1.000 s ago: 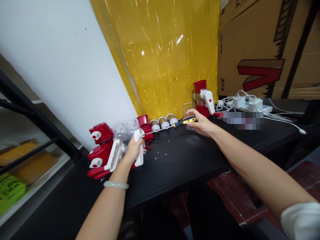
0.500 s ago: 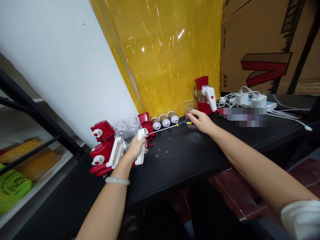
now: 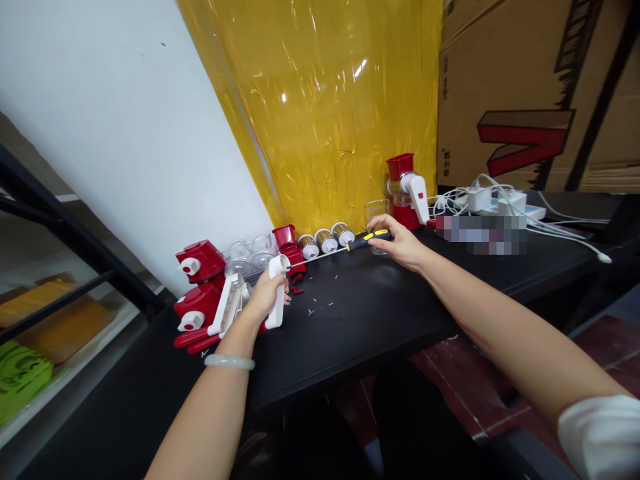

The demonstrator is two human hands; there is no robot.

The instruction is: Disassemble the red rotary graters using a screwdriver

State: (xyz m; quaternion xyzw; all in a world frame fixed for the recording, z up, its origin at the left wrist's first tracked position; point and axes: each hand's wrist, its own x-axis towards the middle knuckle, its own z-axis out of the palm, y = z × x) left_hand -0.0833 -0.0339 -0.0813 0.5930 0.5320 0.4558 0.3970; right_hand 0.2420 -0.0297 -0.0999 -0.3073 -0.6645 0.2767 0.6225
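Screwdriver (image 3: 361,240) gripped by right hand (image 3: 400,243); left hand (image 3: 265,297) clasps white handle (image 3: 277,293)

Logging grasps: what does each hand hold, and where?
The right hand holds the screwdriver by its handle; the left hand grips the white crank mid-length.

Grater parts line the back of a table (image 3: 380,313), with both hands at its middle.
The left hand (image 3: 265,297) grips a crank handle (image 3: 277,268) just right of a pile of grater bodies (image 3: 200,287). The right hand (image 3: 400,245) holds a screwdriver (image 3: 364,240) whose shaft runs left to the handle's top. Three drum blades (image 3: 326,240) stand behind the shaft. A cup (image 3: 375,210) and an assembled grater (image 3: 406,193) stand behind the right hand, and a power strip (image 3: 500,202) lies further right.
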